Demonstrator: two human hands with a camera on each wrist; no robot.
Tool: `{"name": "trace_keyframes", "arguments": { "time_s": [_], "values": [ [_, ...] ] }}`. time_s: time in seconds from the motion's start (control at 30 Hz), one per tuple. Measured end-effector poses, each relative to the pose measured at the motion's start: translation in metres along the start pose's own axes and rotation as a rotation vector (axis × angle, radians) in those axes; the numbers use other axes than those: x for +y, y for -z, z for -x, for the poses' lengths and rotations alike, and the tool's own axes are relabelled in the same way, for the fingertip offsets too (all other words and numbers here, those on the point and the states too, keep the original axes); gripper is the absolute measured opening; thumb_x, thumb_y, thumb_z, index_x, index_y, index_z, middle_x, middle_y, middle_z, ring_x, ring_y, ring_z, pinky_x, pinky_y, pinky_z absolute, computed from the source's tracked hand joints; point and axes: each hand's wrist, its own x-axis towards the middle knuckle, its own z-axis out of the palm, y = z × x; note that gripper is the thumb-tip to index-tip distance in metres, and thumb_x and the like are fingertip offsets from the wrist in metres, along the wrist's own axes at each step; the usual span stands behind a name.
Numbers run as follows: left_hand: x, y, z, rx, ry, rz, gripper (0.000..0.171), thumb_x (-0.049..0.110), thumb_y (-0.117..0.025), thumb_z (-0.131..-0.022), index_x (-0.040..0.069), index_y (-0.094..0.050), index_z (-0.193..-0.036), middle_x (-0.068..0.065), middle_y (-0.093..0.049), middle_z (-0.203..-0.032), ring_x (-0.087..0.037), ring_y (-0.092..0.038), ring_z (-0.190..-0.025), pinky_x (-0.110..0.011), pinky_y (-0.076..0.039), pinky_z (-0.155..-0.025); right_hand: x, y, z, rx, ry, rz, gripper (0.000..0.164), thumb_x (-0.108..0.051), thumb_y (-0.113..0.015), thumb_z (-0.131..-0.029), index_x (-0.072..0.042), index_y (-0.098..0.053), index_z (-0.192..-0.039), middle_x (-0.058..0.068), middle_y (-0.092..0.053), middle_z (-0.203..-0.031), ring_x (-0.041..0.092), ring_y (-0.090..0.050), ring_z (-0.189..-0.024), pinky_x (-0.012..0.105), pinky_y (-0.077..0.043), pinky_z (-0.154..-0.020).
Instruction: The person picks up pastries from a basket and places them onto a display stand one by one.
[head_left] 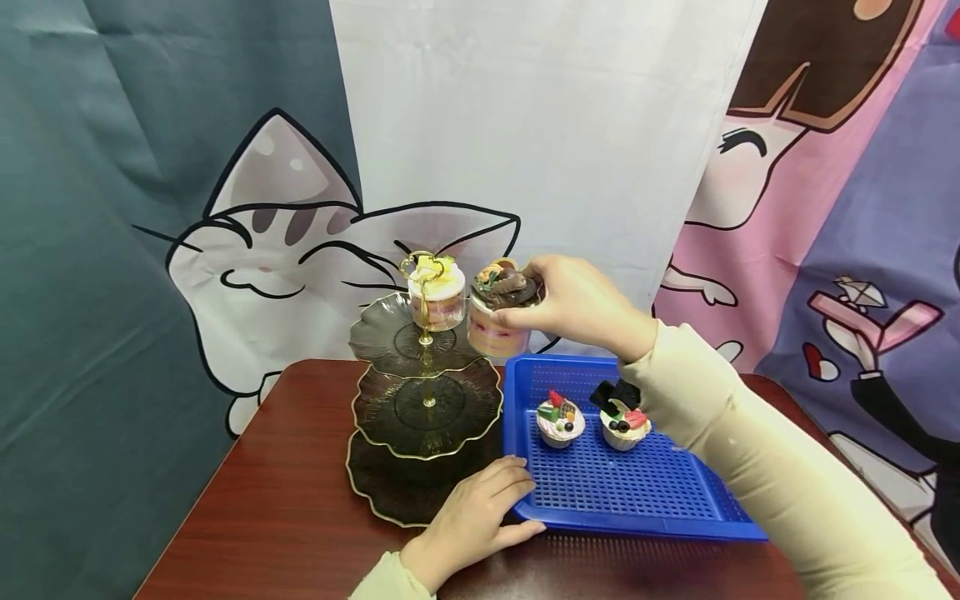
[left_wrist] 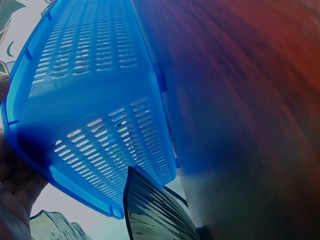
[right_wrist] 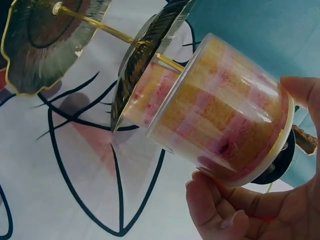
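Note:
A clear cup of layered cake (head_left: 497, 329) with a dark chocolate topping is held near its top by my right hand (head_left: 581, 300), thumb and fingers on opposite sides. In the right wrist view the cup (right_wrist: 220, 112) overlaps the top plate of the tiered stand. A similar cup with a yellow topping (head_left: 438, 296) stands on that top plate (head_left: 382, 342), beside the gold post. My left hand (head_left: 480, 512) grips the near left corner of the blue plastic basket (head_left: 622, 523), its fingers over the rim (left_wrist: 25, 155) and the thumb along the front.
Two decorated cupcakes, one with a strawberry (head_left: 560, 423) and one with dark pieces on top (head_left: 625, 429), sit in the basket. The stand's middle plate (head_left: 390, 417) and bottom plate (head_left: 397, 492) have wavy gold rims. A cartoon curtain (head_left: 540, 125) hangs behind the reddish-brown table (head_left: 262, 492).

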Motion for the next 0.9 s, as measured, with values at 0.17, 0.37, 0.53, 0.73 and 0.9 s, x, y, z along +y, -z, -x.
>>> {"name": "trace_keyframes", "arguments": {
  "time_s": [0.17, 0.37, 0.53, 0.73, 0.9],
  "values": [
    [0.0, 0.0, 0.0, -0.016, 0.01, 0.005, 0.038, 0.043, -0.076, -0.078, 0.012, -0.071, -0.099, 0.0, -0.069, -0.104, -0.013, -0.061, -0.114, -0.022, -0.046, -0.106, -0.007, -0.007, -0.007, 0.018, -0.005, -0.011, 0.046, -0.049, -0.072, -0.075, -0.01, -0.065, -0.099, 0.003, -0.068, -0.086, 0.018, -0.057, -0.07, 0.028, -0.046, -0.057],
    [0.0, 0.0, 0.0, -0.016, 0.007, 0.006, 0.038, 0.043, -0.076, -0.078, 0.012, -0.071, -0.099, 0.0, -0.07, -0.104, -0.014, -0.062, -0.113, -0.023, -0.046, -0.106, -0.014, -0.015, -0.013, 0.047, 0.01, -0.023, 0.046, -0.051, -0.073, -0.074, -0.011, -0.066, -0.096, 0.002, -0.067, -0.083, 0.017, -0.058, -0.071, 0.029, -0.047, -0.058],
    [0.0, -0.001, 0.0, -0.005, -0.001, -0.009, 0.038, 0.043, -0.077, -0.077, 0.013, -0.071, -0.098, 0.002, -0.069, -0.104, -0.014, -0.062, -0.113, -0.022, -0.045, -0.106, -0.021, -0.022, -0.015, 0.04, 0.028, -0.015, 0.046, -0.053, -0.072, -0.073, -0.012, -0.066, -0.094, 0.0, -0.066, -0.079, 0.017, -0.057, -0.069, 0.029, -0.046, -0.055],
    [-0.001, -0.003, 0.001, 0.009, -0.013, -0.035, 0.037, 0.044, -0.077, -0.076, 0.014, -0.071, -0.098, 0.003, -0.069, -0.104, -0.012, -0.062, -0.113, -0.021, -0.045, -0.106, -0.03, -0.031, -0.018, 0.044, 0.008, -0.018, 0.051, -0.056, -0.073, -0.07, -0.013, -0.067, -0.098, -0.001, -0.068, -0.083, 0.016, -0.06, -0.073, 0.029, -0.048, -0.055],
    [-0.001, -0.002, 0.0, 0.03, -0.035, -0.046, 0.037, 0.044, -0.078, -0.076, 0.014, -0.071, -0.096, 0.002, -0.069, -0.102, -0.013, -0.062, -0.112, -0.021, -0.045, -0.106, -0.035, -0.038, -0.019, 0.058, -0.011, -0.014, 0.049, -0.057, -0.074, -0.069, -0.015, -0.066, -0.093, -0.002, -0.067, -0.082, 0.017, -0.06, -0.072, 0.03, -0.048, -0.054]
  ]
}}
